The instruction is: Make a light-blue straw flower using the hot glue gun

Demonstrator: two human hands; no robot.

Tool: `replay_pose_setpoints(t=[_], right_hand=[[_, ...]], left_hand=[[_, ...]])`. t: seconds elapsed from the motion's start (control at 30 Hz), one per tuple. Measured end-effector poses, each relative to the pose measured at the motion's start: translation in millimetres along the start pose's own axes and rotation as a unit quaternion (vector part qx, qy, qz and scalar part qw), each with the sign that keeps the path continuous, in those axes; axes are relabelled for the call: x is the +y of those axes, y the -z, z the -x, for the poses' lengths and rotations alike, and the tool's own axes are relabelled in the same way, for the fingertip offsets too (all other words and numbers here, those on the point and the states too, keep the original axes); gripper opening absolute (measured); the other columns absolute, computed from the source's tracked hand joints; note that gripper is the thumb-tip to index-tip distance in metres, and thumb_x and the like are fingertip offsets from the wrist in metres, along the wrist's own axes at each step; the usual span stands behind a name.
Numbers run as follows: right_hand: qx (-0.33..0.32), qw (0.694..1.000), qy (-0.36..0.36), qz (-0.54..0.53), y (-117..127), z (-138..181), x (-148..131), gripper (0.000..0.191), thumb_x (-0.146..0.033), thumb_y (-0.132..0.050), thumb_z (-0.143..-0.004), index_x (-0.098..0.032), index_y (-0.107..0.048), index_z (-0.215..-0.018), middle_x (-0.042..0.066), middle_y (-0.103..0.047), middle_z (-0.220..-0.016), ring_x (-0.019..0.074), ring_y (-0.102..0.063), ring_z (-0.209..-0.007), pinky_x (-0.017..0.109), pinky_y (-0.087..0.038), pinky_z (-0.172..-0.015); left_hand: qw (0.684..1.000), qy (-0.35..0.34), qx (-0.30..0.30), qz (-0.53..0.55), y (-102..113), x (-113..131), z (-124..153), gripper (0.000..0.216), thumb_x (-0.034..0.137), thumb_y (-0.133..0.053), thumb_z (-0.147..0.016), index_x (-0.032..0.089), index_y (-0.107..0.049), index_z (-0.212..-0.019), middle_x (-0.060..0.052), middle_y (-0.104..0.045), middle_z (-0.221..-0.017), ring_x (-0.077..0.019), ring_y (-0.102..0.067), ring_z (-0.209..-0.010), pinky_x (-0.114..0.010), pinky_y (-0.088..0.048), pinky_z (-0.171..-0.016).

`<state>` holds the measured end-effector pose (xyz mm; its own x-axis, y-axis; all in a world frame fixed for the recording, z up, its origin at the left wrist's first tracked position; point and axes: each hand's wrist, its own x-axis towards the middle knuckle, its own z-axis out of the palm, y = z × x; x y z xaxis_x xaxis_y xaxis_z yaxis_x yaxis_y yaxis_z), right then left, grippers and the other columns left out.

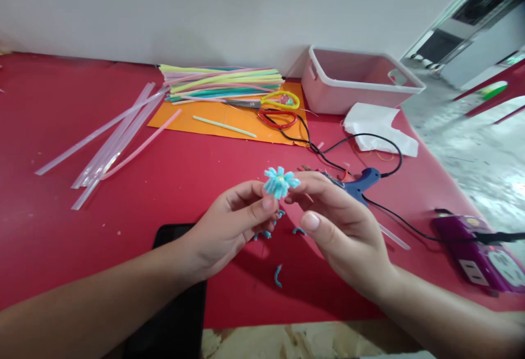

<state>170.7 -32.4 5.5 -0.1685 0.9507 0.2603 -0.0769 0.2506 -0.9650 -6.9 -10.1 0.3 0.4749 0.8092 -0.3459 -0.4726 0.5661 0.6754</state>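
A small light-blue flower made of cut straw pieces [280, 181] is held up over the red table [53, 184]. My left hand [229, 225] pinches it from below between thumb and fingers. My right hand [340, 227] touches its right side with the fingertips, thumb stretched out beneath. A few curled blue straw bits [279, 275] lie on the table under my hands. A blue glue gun [361, 182] lies just behind my right hand.
Clear glue sticks [110, 143] lie at the left. Coloured straws [221, 81], scissors [266, 102] and an orange sheet [213, 121] are at the back, beside a plastic tub [361, 82]. A purple power strip [484, 255] sits at the right, a black phone [176, 293] near the front edge.
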Motion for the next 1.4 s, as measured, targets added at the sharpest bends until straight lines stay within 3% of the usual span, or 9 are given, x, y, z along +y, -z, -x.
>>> replay_pose_setpoints(t=[0.17,0.3,0.5,0.73,0.87,0.97,1.17,1.3,1.4], right_hand=[[-0.04,0.993,-0.057,-0.093,2,-4,-1,0.027,-0.035,-0.075,-0.085,-0.041,-0.074,-0.112,0.001,-0.065,-0.119,0.0162,-0.062,-0.114,0.034,-0.054,-0.102],[-0.09,0.98,-0.116,-0.137,3,-3,-5,0.03,-0.038,-0.078,-0.082,-0.039,-0.075,-0.111,0.002,-0.062,-0.126,0.0181,-0.062,-0.116,0.034,-0.057,-0.096],[-0.136,0.978,-0.084,-0.135,6,-4,-3,0.031,-0.03,-0.082,-0.077,-0.036,-0.076,-0.106,0.004,-0.065,-0.12,0.0207,-0.055,-0.127,0.035,-0.058,-0.095],[-0.158,0.975,-0.064,-0.145,6,-5,-3,0.033,-0.026,-0.081,-0.078,-0.034,-0.075,-0.109,0.004,-0.068,-0.108,0.0181,-0.051,-0.132,0.033,-0.056,-0.098],[-0.193,0.972,-0.045,-0.125,8,-6,-5,0.043,-0.029,-0.081,-0.078,-0.037,-0.072,-0.119,0.004,-0.068,-0.119,0.0192,-0.048,-0.135,0.039,-0.051,-0.107],[-0.216,0.969,-0.021,-0.121,9,-6,-3,0.047,-0.029,-0.081,-0.078,-0.039,-0.069,-0.122,0.003,-0.069,-0.119,0.0194,-0.044,-0.139,0.044,-0.044,-0.115],[-0.201,0.97,-0.04,-0.129,8,-5,-4,0.031,-0.03,-0.081,-0.078,-0.036,-0.074,-0.108,0.004,-0.065,-0.12,0.0205,-0.044,-0.141,0.041,-0.05,-0.108],[-0.21,0.967,-0.056,-0.133,7,-8,-10,0.053,-0.031,-0.089,-0.068,-0.038,-0.071,-0.118,0.003,-0.062,-0.129,0.0221,-0.053,-0.134,0.04,-0.051,-0.107],[-0.187,0.975,-0.06,-0.106,7,-8,-14,0.069,-0.036,-0.09,-0.066,-0.039,-0.063,-0.13,0.003,-0.057,-0.138,0.0223,-0.059,-0.127,0.039,-0.052,-0.107]], left_hand=[[0.996,0.046,-0.038,-0.062,0,0,2,0.035,0.042,-0.092,-0.064,0.018,-0.072,-0.08,0.005,-0.06,-0.07,-0.0048,-0.053,-0.063,-0.015,-0.043,-0.062],[0.989,0.046,-0.118,-0.073,-1,1,2,0.029,0.038,-0.089,-0.071,0.016,-0.073,-0.081,0.003,-0.063,-0.079,-0.0056,-0.055,-0.074,-0.014,-0.043,-0.07],[0.98,0.039,-0.187,-0.062,-4,3,1,0.026,0.034,-0.086,-0.075,0.015,-0.07,-0.072,0.005,-0.055,-0.07,-0.006,-0.047,-0.065,-0.016,-0.041,-0.063],[0.982,0.047,-0.164,-0.086,-4,2,1,0.024,0.03,-0.087,-0.073,0.016,-0.068,-0.071,0.003,-0.058,-0.068,-0.0095,-0.052,-0.064,-0.02,-0.044,-0.062],[0.975,0.032,-0.194,-0.107,-4,5,2,0.013,0.026,-0.083,-0.079,0.017,-0.073,-0.077,0.002,-0.063,-0.075,-0.0105,-0.057,-0.072,-0.021,-0.046,-0.071],[0.975,0.03,-0.188,-0.118,-4,6,3,0.018,0.031,-0.084,-0.077,0.016,-0.074,-0.078,0.002,-0.061,-0.076,-0.0091,-0.056,-0.072,-0.019,-0.044,-0.067],[0.973,0.062,-0.19,-0.12,-3,4,3,0.015,0.017,-0.082,-0.078,0.014,-0.069,-0.072,0.004,-0.06,-0.074,-0.0068,-0.056,-0.067,-0.019,-0.047,-0.068],[0.973,0.023,-0.193,-0.121,-3,4,3,0.009,0.019,-0.079,-0.081,0.015,-0.072,-0.078,0.001,-0.063,-0.081,-0.0093,-0.06,-0.076,-0.019,-0.049,-0.073],[0.982,-0.026,-0.163,-0.092,-5,3,3,0.012,0.019,-0.08,-0.081,0.017,-0.07,-0.075,0.002,-0.066,-0.081,-0.01,-0.063,-0.076,-0.02,-0.051,-0.073]])
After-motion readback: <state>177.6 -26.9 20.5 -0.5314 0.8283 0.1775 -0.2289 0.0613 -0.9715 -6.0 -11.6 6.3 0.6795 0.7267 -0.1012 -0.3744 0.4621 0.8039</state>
